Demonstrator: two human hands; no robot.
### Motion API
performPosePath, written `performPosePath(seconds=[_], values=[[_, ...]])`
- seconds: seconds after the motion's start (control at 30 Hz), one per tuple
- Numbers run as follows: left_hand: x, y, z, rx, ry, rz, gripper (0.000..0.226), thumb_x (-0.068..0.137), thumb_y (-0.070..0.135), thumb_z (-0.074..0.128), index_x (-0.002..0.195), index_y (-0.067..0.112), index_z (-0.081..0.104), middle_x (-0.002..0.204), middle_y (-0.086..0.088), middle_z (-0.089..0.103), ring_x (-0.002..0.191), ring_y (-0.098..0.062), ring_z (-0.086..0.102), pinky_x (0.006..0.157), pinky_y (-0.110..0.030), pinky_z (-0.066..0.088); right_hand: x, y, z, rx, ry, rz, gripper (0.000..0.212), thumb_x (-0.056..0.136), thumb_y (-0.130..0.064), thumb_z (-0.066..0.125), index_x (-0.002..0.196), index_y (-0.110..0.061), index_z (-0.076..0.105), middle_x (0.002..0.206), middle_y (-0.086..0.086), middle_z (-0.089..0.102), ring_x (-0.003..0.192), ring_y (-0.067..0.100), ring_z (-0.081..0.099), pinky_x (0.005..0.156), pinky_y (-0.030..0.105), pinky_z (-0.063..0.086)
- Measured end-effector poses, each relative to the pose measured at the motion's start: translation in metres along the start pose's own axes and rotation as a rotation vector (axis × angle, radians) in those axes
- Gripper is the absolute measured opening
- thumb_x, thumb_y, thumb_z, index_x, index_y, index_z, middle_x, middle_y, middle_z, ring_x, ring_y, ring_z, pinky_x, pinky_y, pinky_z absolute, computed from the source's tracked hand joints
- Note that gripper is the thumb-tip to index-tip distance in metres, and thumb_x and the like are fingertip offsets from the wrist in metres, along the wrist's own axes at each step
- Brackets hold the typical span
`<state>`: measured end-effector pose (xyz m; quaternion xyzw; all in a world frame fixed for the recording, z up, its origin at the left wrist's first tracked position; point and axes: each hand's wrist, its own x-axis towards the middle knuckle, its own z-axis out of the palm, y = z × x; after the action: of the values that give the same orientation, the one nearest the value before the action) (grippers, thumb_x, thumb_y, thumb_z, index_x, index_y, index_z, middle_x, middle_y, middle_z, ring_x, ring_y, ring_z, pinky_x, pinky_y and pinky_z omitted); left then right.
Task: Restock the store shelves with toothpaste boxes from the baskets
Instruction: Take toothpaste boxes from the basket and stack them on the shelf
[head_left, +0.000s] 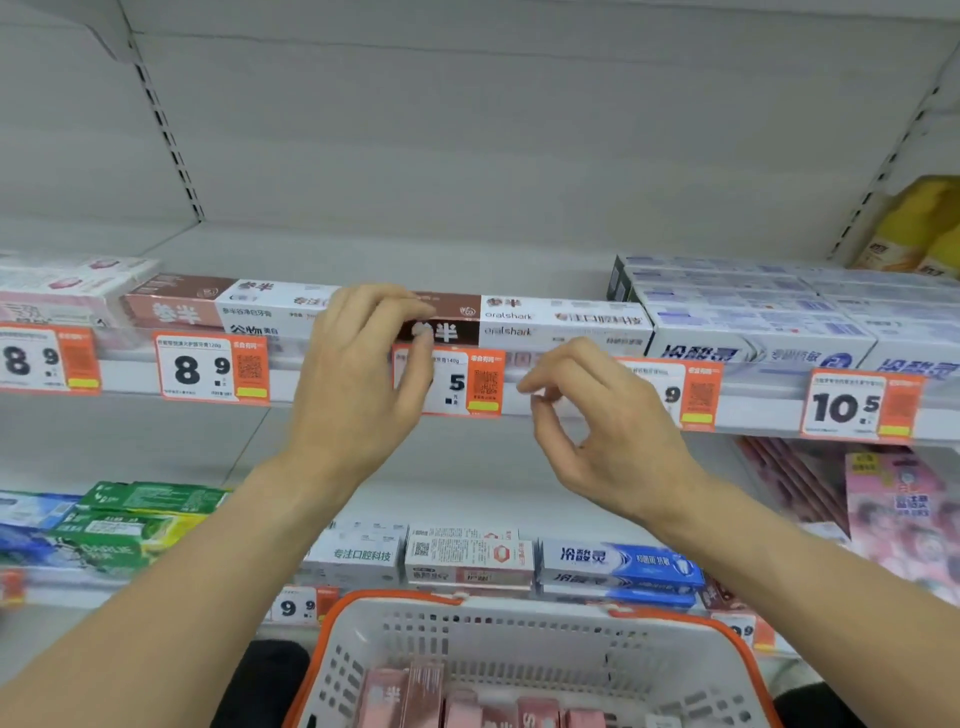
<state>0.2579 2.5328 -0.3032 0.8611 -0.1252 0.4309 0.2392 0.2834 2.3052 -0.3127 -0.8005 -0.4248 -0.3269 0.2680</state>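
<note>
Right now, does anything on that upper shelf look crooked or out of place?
Mostly tidy. The brown-and-white toothpaste box by the left hand sits slightly skewed against its neighbours. The right hand holds nothing. Pink boxes lie jumbled in the basket.

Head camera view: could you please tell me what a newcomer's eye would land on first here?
Two bare forearms reach up the middle: the left hand touches a brown and white toothpaste box on the upper shelf, while the right hand hovers loosely curled at the shelf edge. Orange price tags line that edge. Below, a white basket with an orange rim holds pink boxes.
</note>
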Motion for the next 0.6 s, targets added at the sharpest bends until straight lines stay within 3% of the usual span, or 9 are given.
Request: performPosePath(seconds=[0.07, 0.13, 0.2, 0.27, 0.33, 0.47, 0.6], values=[[-0.015, 0.016, 0.004, -0.052, -0.147, -0.009, 0.016, 0.094, 0.015, 0.053, 0.105, 0.011, 0.064, 0.096, 0.004, 0.06, 0.087, -0.021, 0.058, 0.077, -0.038, 0.049, -0.018, -0.001, 0.004, 0.128, -0.153, 0.058, 0.013, 0.083, -0.005, 0.06, 0.091, -0.013, 0.065, 0.087, -0.006, 0.058, 0.069, 0.009, 0.056, 0.063, 0.027, 0.047], [-0.043, 0.027, 0.016, -0.091, -0.49, -0.08, 0.018, 0.095, 0.019, 0.051, 0.108, 0.018, 0.063, 0.089, 0.012, 0.058, 0.08, -0.017, 0.058, 0.072, -0.036, 0.049, -0.041, 0.003, 0.013, 0.19, -0.44, 0.156, 0.015, 0.08, -0.007, 0.062, 0.092, -0.016, 0.065, 0.083, -0.008, 0.059, 0.066, 0.007, 0.054, 0.065, 0.024, 0.044], [-0.076, 0.03, 0.033, -0.057, -0.832, -0.114, 0.019, 0.097, 0.022, 0.051, 0.112, 0.021, 0.062, 0.094, 0.01, 0.062, 0.088, -0.016, 0.061, 0.076, -0.033, 0.049, -0.066, 0.01, 0.027, 0.137, -0.876, 0.282, 0.019, 0.083, -0.017, 0.068, 0.101, -0.017, 0.066, 0.089, -0.004, 0.066, 0.076, 0.013, 0.058, 0.073, 0.029, 0.049], [-0.112, 0.028, 0.052, -0.005, -1.08, -0.122, 0.017, 0.097, 0.024, 0.051, 0.108, 0.021, 0.063, 0.103, 0.006, 0.065, 0.095, -0.017, 0.062, 0.08, -0.033, 0.05, -0.096, 0.017, 0.044, 0.064, -1.314, 0.457, 0.036, 0.084, -0.032, 0.075, 0.115, -0.018, 0.064, 0.1, -0.004, 0.065, 0.093, 0.017, 0.06, 0.083, 0.032, 0.051], [-0.151, 0.025, 0.069, -0.016, -1.259, -0.201, 0.017, 0.097, 0.025, 0.053, 0.109, 0.018, 0.064, 0.109, 0.001, 0.066, 0.099, -0.018, 0.061, 0.086, -0.034, 0.051, -0.131, 0.021, 0.059, 0.074, -1.546, 0.634, 0.051, 0.08, -0.041, 0.08, 0.123, -0.018, 0.063, 0.109, -0.004, 0.063, 0.106, 0.02, 0.06, 0.092, 0.034, 0.051], [-0.23, 0.024, 0.099, 0.033, -1.407, -0.385, 0.04, 0.095, 0.029, 0.061, 0.131, 0.015, 0.053, 0.129, -0.006, 0.057, 0.115, -0.023, 0.054, 0.1, -0.038, 0.046, -0.217, 0.016, 0.076, 0.087, -1.449, 0.811, 0.067, 0.077, -0.038, 0.083, 0.133, -0.016, 0.055, 0.128, 0.004, 0.059, 0.118, 0.025, 0.056, 0.1, 0.033, 0.046], [-0.289, 0.029, 0.118, 0.128, -1.489, -0.36, 0.064, 0.093, 0.034, 0.063, 0.149, 0.017, 0.036, 0.152, -0.008, 0.039, 0.142, -0.028, 0.032, 0.117, -0.043, 0.026, -0.288, 0.004, 0.081, 0.066, -1.353, 0.834, 0.066, 0.075, -0.036, 0.084, 0.13, -0.018, 0.054, 0.126, 0.007, 0.054, 0.118, 0.028, 0.053, 0.1, 0.035, 0.045]])
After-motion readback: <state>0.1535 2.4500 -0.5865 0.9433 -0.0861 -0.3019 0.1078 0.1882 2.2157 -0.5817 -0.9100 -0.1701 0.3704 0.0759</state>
